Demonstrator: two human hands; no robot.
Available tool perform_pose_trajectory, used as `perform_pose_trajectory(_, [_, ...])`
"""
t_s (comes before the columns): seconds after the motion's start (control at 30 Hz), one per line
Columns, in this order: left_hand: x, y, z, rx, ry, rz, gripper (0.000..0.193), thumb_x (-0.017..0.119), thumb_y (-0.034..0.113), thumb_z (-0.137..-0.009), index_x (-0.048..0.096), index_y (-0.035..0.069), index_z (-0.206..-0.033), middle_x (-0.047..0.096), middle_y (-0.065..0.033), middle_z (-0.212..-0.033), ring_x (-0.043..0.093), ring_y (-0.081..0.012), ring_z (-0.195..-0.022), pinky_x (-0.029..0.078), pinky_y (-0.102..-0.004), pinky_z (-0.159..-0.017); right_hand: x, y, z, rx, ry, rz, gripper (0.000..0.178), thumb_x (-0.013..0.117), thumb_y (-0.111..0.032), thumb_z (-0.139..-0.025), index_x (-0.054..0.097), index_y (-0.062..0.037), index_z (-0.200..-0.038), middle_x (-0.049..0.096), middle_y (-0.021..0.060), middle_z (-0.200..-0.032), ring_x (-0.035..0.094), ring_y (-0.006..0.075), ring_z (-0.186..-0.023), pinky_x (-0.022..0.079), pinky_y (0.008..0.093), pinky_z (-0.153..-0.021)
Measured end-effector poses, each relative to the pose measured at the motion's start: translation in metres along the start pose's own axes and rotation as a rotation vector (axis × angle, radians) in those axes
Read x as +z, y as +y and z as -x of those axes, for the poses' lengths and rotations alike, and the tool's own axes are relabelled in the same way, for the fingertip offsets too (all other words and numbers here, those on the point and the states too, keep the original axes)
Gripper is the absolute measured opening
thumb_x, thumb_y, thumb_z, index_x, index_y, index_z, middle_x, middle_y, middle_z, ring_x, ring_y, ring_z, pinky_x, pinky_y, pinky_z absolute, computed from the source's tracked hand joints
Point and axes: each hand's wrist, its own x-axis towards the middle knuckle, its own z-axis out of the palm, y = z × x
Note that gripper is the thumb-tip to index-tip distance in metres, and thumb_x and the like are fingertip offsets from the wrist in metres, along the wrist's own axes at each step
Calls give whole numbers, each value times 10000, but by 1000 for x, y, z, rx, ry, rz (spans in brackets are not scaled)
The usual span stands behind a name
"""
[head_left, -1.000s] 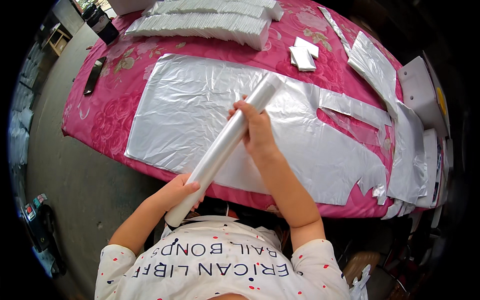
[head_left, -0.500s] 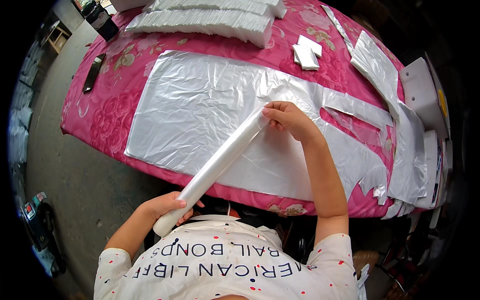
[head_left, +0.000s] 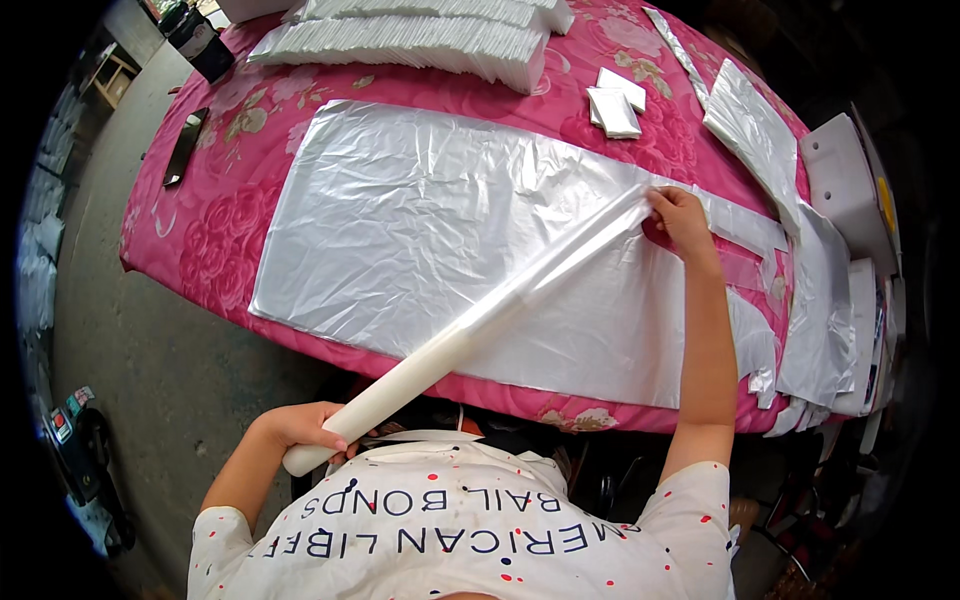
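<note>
A long white roll (head_left: 408, 385) of thin plastic film slants across the near edge of the table, its lower end close to my shirt. My left hand (head_left: 308, 428) is wrapped round that lower end. Up at the far right end, my right hand (head_left: 684, 222) pinches the thin translucent film, which stretches tight from the roll. Beneath it, a wide silvery-white plastic sheet (head_left: 400, 200), creased and perhaps several layers thick, lies flat on the pink flowered tablecloth (head_left: 215, 240). The fingertips of my left hand are partly hidden behind the roll.
Stacked folded white plastic packets (head_left: 400, 55) stand at the back, with small white squares (head_left: 614, 112) to their right. A phone (head_left: 185, 148) and a dark bottle (head_left: 200, 42) are on the left. Silvery plastic strips (head_left: 760, 140) and a white box (head_left: 845, 190) occupy the right side.
My right hand has moved to the right and slightly away, drawing the film out longer. My left hand has shifted a little left and nearer me with the roll's end.
</note>
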Motion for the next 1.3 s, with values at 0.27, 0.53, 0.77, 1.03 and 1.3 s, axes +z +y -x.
perform_pose_trajectory(0.27, [-7,55,19,31,1,-715,454,739,137,-700,577,15,-1106,659,-70,-953,608,-151,-885,459,-293,-813,-45,11,-1,-12,60,7,158,592,-160,-868,626,-6,-864,535,-23,-660,457,44,-558,370,187,-494])
perform_pose_trajectory(0.53, [50,179,-58,515,381,-1595,404,724,181,-679,581,55,-1035,611,-108,-972,583,-298,-918,468,-385,-783,32,-33,-1,-98,-202,8,145,599,-154,-858,632,-13,-852,532,-27,-665,460,46,-597,381,210,-544])
perform_pose_trajectory(0.77, [52,145,-110,1176,200,-1815,490,613,328,-782,506,-16,-1115,515,-154,-1134,493,-291,-1077,377,-395,-961,48,-39,-12,-53,-265,72,149,602,-161,-852,635,-16,-860,534,-31,-674,455,55,-604,393,220,-569])
perform_pose_trajectory(1.03, [64,113,-121,966,221,-1911,788,411,611,-816,402,-11,-1300,274,-219,-1428,221,-326,-1356,136,-428,-1111,52,-45,-14,-89,-114,-7,269,638,-200,-830,614,-2,-1010,608,28,-856,532,88,-711,442,241,-662])
perform_pose_trajectory(1.3, [78,91,-123,942,315,-1883,774,428,613,-811,403,28,-1317,294,-229,-1412,252,-367,-1331,145,-473,-1100,81,-64,115,-640,-298,429,544,691,-215,-752,499,-58,-1235,546,153,-1125,540,296,-994,422,386,-877])
